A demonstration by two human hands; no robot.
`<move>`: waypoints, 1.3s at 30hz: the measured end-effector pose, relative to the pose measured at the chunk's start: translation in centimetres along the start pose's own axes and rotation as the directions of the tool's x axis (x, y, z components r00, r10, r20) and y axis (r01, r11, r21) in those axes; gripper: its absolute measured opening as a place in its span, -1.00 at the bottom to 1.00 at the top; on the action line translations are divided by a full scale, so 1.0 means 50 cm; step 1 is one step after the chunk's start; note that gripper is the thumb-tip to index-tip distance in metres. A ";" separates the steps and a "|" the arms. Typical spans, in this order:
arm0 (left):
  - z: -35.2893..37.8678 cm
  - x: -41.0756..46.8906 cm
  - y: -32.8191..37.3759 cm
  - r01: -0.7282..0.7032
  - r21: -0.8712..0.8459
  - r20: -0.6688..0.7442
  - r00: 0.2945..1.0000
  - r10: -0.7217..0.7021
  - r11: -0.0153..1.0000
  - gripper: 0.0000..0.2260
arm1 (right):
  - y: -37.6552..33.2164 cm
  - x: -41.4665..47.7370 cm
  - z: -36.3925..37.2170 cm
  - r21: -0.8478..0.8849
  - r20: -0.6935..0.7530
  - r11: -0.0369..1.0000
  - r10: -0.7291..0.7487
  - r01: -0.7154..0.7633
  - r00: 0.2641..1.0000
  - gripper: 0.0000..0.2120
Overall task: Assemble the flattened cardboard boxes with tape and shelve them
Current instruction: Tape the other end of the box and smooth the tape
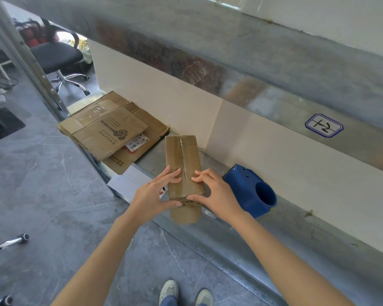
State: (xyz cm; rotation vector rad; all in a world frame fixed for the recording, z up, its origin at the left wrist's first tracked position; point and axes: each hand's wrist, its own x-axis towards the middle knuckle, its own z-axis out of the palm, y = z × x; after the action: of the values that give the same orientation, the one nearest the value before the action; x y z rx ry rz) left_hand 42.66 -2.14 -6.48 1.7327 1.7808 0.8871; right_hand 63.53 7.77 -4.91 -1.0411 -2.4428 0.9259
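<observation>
Standing at a low metal shelf [296, 215], wall behind it. Small cardboard box [181, 155] sits on the shelf deck, long axis running away from the viewer, near end at the front edge. Top flaps folded shut and meeting at a centre seam; clear tape shows along the far part of the seam, while the near part shows a dark gap. Left hand [150, 195] grasps the box's near left corner: fingers laid across the left flap, thumb on the near face. Right hand [217, 195] mirrors it on the right flap, fingertips just beside the seam, thumb on the near face. Blue tape dispenser [248, 191] rests on the shelf just right of the box, behind the right hand. Stack of flattened cardboard boxes [111, 129] lies on the shelf to the left, its top sheet printed; a barcode sticker [137, 143] shows on a lower sheet. White paper [128, 180] lies near the left hand. Handwritten label [324, 125] on the upper shelf rail. Office chair [55, 56] far left on the grey floor.
</observation>
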 end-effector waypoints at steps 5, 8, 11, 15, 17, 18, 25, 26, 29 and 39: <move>-0.031 0.003 -0.004 -0.049 0.219 0.073 0.997 0.034 0.975 -0.36 | 0.002 0.013 -0.027 0.013 0.135 1.000 0.017 -0.019 0.991 -0.48; -0.017 -0.004 0.003 -0.065 0.239 -0.022 0.997 0.073 0.969 -0.40 | 0.002 0.026 -0.040 0.016 0.157 1.000 0.012 -0.015 0.987 -0.50; -0.001 -0.003 0.009 -0.131 0.248 -0.054 0.987 0.149 0.960 -0.36 | 0.012 0.029 -0.058 0.009 0.138 1.000 0.011 -0.013 0.990 -0.50; 0.005 0.021 0.021 -0.128 0.234 -0.064 0.987 0.147 0.964 -0.28 | 0.028 0.022 -0.074 -0.084 0.067 0.996 -0.004 0.009 0.998 -0.57; 0.003 0.039 0.028 -0.128 0.258 -0.101 0.982 0.159 0.958 -0.37 | 0.032 0.017 -0.075 -0.103 0.030 0.995 0.006 -0.003 1.000 -0.60; 0.000 0.050 0.031 -0.129 0.300 -0.118 0.978 0.171 0.945 -0.42 | 0.034 0.014 -0.075 -0.104 0.011 0.995 0.013 -0.012 1.000 -0.61; 0.008 0.088 0.023 -0.091 0.291 -0.078 0.990 0.119 0.952 -0.41 | 0.031 -0.007 -0.074 -0.061 -0.036 0.992 0.112 -0.114 0.993 -0.56; 0.015 0.085 0.021 -0.088 0.308 -0.103 0.987 0.125 0.947 -0.42 | 0.029 -0.011 -0.073 -0.059 -0.031 0.990 0.124 -0.126 0.992 -0.55; 0.040 0.077 0.021 -0.067 0.334 -0.193 0.971 0.138 0.940 -0.48 | 0.026 -0.020 -0.068 -0.049 0.000 0.986 0.158 -0.158 0.987 -0.50; 0.080 0.059 0.058 0.039 0.394 -0.298 0.951 0.087 0.918 -0.40 | 0.017 -0.026 -0.023 -0.112 -0.084 0.963 0.237 -0.245 0.968 -0.17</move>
State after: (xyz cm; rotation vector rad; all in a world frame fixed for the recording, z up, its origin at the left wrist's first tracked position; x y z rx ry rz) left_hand 47.36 1.15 -6.71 1.9477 2.2810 0.8933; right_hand 65.48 7.76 -4.68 -1.4154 -2.3756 0.8036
